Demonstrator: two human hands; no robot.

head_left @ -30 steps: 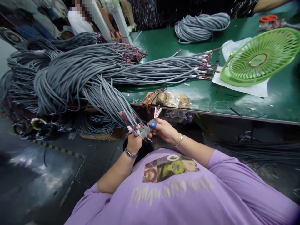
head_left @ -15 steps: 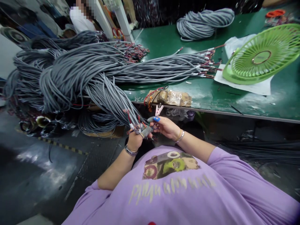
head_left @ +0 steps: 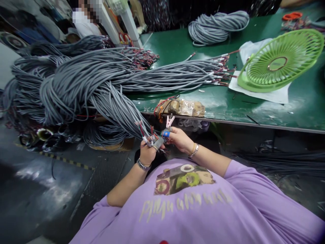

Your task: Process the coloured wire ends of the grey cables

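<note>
My left hand (head_left: 147, 153) is closed around the stripped ends of a bundle of grey cables (head_left: 120, 105). Red, white and green wire ends stick out above and beside its fingers, and a grey wrap covers its thumb. Just to the right, my right hand (head_left: 180, 139) pinches at the thin coloured wires (head_left: 160, 136) coming from those ends. One of its fingers carries a blue wrap (head_left: 166, 134), with a grey wrap beside it. The exact wire between its fingertips is too small to make out. A pale pink clothespin (head_left: 170, 120) stands just above these fingertips.
On the green table (head_left: 223, 106) lie more grey cables (head_left: 172, 76), a coiled cable (head_left: 218, 27) and a taped wooden block (head_left: 180, 107) at the front edge. A green fan (head_left: 281, 62) stands on white paper at the right. Another person (head_left: 86, 23) is at the back left.
My right hand has turned slightly, and its blue-wrapped finger has moved left and down towards the wires. My left hand keeps its hold on the cable ends. The whole view has shifted slightly.
</note>
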